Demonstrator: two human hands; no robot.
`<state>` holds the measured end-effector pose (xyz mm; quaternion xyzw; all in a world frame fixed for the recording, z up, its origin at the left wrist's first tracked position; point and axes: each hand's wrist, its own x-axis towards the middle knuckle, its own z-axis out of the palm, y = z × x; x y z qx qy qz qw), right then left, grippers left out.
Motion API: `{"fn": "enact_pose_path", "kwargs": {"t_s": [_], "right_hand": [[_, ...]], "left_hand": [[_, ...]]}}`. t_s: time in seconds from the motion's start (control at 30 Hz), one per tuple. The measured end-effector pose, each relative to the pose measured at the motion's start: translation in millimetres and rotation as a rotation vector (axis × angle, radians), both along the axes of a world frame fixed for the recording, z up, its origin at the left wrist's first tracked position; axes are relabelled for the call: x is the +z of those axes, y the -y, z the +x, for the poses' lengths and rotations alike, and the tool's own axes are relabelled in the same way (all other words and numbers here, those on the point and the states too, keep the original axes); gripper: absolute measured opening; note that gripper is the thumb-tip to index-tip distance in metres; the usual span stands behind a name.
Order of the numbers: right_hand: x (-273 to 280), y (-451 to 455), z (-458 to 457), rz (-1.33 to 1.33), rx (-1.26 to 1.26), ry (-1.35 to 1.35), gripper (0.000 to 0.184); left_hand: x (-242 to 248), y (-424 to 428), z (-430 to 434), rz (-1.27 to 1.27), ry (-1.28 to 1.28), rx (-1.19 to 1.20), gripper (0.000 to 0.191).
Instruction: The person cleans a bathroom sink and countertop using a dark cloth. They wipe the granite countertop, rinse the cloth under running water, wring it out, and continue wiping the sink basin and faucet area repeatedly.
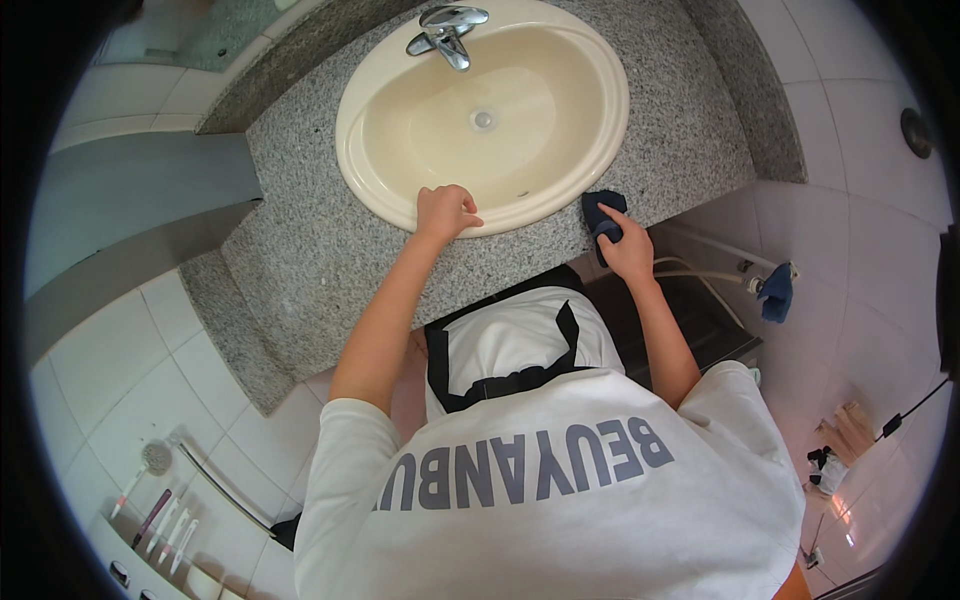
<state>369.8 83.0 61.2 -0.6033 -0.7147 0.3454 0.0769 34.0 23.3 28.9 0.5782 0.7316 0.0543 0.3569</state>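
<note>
My left hand (446,212) is over the front rim of a cream oval washbasin (611,90), fingers loosely curled and thumb apart from them. I see nothing in it; whether it touches the rim cannot be told. To the right of the basin, near the front edge of the speckled grey granite countertop (315,247), my right hand (630,247) grips a folded dark blue cloth (598,206). Its index finger and thumb lie on the cloth. A chrome mixer tap (448,37) stands at the back of the basin, and a drain plug (482,119) sits at the bottom.
Granite upstands border the counter. Below it at right, a hose runs to a wall valve with a blue cloth (777,294) hanging there. A dark bin-like container (697,326) stands under the counter. At lower left are a shower head (156,457) and several toothbrushes (176,536).
</note>
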Motion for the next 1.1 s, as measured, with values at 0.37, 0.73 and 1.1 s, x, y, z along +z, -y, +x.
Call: {"fn": "enact_pose_path", "kwargs": {"t_s": [0.37,0.73,1.1], "right_hand": [[2,1,-1,-0.002,0.004,0.011,0.053],[8,-15,2,-0.111,-0.023,-0.051,0.050],[15,-171,-31,0.151,0.207,0.345,0.057]], "left_hand": [[-1,3,2,0.022,0.003,0.016,0.022],[1,-2,5,-0.011,-0.077,0.006,0.024],[6,10,-5,0.097,0.163,0.153,0.023]]}}
